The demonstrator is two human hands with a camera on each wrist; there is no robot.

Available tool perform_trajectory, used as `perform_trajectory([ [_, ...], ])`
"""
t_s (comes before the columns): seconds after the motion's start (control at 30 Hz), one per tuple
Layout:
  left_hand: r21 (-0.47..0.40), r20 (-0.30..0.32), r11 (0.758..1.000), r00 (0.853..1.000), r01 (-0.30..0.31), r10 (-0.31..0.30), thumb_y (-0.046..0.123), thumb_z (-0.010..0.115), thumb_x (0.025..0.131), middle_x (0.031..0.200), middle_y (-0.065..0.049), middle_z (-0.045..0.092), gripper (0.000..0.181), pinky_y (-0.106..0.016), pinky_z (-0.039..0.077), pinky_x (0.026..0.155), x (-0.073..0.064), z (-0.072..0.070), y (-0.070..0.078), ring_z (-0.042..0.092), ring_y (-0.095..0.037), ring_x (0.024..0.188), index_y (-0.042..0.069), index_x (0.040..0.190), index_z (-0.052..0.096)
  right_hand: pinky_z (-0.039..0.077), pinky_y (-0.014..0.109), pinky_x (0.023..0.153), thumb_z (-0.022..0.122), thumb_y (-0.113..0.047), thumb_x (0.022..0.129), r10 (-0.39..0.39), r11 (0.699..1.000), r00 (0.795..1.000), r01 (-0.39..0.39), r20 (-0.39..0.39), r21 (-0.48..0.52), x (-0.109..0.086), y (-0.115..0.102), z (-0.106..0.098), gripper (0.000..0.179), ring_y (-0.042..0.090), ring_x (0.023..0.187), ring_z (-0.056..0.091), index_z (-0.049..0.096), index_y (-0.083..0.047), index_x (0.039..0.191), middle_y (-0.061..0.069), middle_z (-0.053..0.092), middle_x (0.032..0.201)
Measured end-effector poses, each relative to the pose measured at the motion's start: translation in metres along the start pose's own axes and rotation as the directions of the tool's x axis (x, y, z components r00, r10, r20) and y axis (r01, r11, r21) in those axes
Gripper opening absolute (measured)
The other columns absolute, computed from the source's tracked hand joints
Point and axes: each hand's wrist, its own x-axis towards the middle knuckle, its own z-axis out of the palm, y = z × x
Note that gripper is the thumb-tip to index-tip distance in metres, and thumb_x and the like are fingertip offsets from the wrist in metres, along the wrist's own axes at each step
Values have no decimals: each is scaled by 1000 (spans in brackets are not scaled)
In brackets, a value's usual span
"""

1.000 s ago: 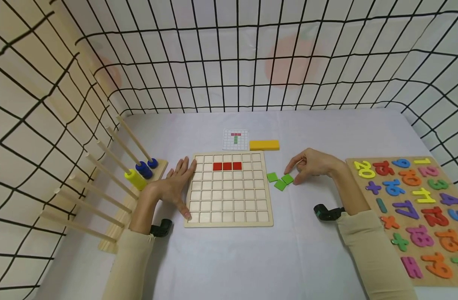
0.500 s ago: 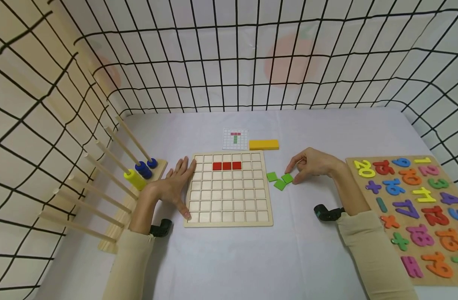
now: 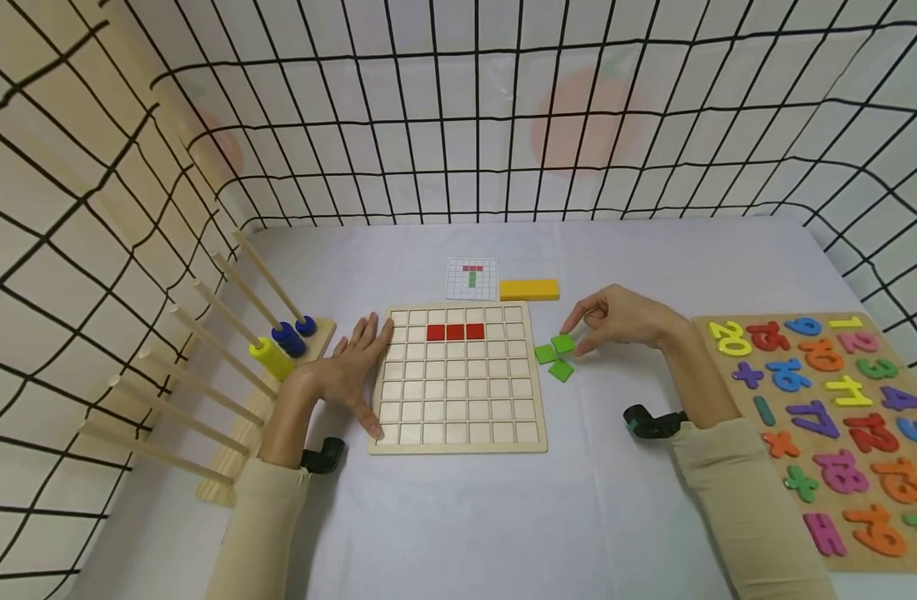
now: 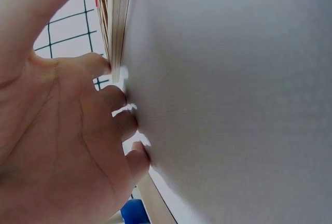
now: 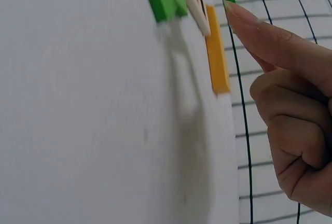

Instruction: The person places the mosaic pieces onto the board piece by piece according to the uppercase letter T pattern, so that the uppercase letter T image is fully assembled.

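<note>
Between the thumb and index finger of my right hand (image 3: 625,317) is a square green tile (image 3: 563,343), which the right wrist view shows raised off the cloth. Two other green tiles (image 3: 560,371) lie below it, at the right edge of a wooden grid board (image 3: 458,412). Three red tiles (image 3: 455,332) sit side by side in the board's second row. My left hand (image 3: 344,375) rests along the board's left edge, fingers spread, thumb at the lower left corner. In the left wrist view, its fingertips are down at the cloth beside the board's side (image 4: 118,22).
Behind the board lie a pattern card (image 3: 471,287) with a red and green T and a yellow block (image 3: 529,290). A peg abacus (image 3: 266,407) with yellow and blue beads stands left. A number board (image 3: 826,433) lies right. Black netting (image 3: 473,117) surrounds the table.
My right hand has taken up one green tile from the group and moved it slightly left and up. The left hand and the board have stayed in place.
</note>
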Motion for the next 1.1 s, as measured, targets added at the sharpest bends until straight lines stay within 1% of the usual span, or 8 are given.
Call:
perform_trajectory([
  [0.1, -1, -1, 1000, 1000, 2, -2, 41, 103, 56, 167, -23, -31, 164, -63, -7, 129, -1, 1, 0, -27, -42, 157, 5, 164, -15, 26, 29, 63, 92, -14, 75, -11, 999, 999, 12, -33, 42, 7, -14, 10, 40, 10, 58, 27, 77, -4, 110, -4, 30, 61],
  [0.3, 1, -2, 1000, 1000, -8, 8, 40, 103, 57, 166, -24, -32, 163, -62, -7, 129, -2, 0, 0, -27, -42, 156, 5, 164, -15, 24, 29, 62, 92, -14, 75, -32, 998, 994, 37, -103, 54, 28, -46, 38, 36, 13, 58, 26, 78, -4, 106, -5, 29, 60],
  [0.57, 1, -6, 1000, 1000, -16, 16, 39, 102, 58, 167, -26, -30, 161, -64, -5, 129, 0, 0, 0, -26, -44, 156, 3, 164, -13, 24, 27, 59, 92, -12, 73, 10, 996, 994, 0, -106, 94, 53, -78, 70, 30, 16, 68, 32, 79, -9, 100, -3, 32, 66],
  [0.6, 4, -7, 1000, 1000, -14, 14, 39, 102, 58, 167, -25, -30, 161, -63, -5, 129, 0, 0, -1, -26, -44, 157, 3, 164, -13, 25, 27, 60, 93, -13, 73, 11, 996, 994, -2, -107, 90, 55, -80, 73, 30, 16, 72, 33, 79, -9, 99, -3, 35, 71],
  [0.7, 4, -5, 1000, 1000, -6, 6, 38, 103, 58, 167, -25, -30, 161, -63, -5, 129, 0, 0, 0, -26, -43, 157, 3, 164, -14, 26, 27, 61, 93, -12, 74, 1, 996, 995, 8, -100, 91, 59, -85, 80, 28, 16, 69, 35, 78, -8, 98, -2, 39, 70],
  [0.8, 2, -5, 1000, 1000, -2, 2, 37, 103, 58, 167, -25, -30, 161, -62, -6, 129, 0, 1, 1, -26, -43, 157, 3, 164, -14, 27, 26, 57, 92, -10, 74, -3, 996, 996, 11, -87, 92, 62, -88, 87, 28, 15, 59, 36, 78, -6, 97, -3, 42, 61],
  [0.9, 7, -6, 1000, 1000, 0, 0, 37, 103, 57, 167, -25, -30, 161, -62, -6, 130, 0, 1, 1, -26, -43, 157, 4, 164, -14, 25, 24, 52, 92, -7, 74, 11, 996, 997, -3, -80, 91, 64, -91, 92, 26, 13, 53, 35, 77, -5, 96, -3, 40, 54],
  [1.1, 13, -8, 1000, 1000, 7, -7, 38, 102, 58, 167, -24, -29, 161, -62, -6, 130, 1, 1, 0, -25, -43, 157, 4, 164, -14, 24, 24, 51, 92, -6, 74, 38, 999, 994, -36, -98, 28, 67, -98, 100, 23, 14, 54, 35, 77, -5, 92, -2, 40, 56],
])
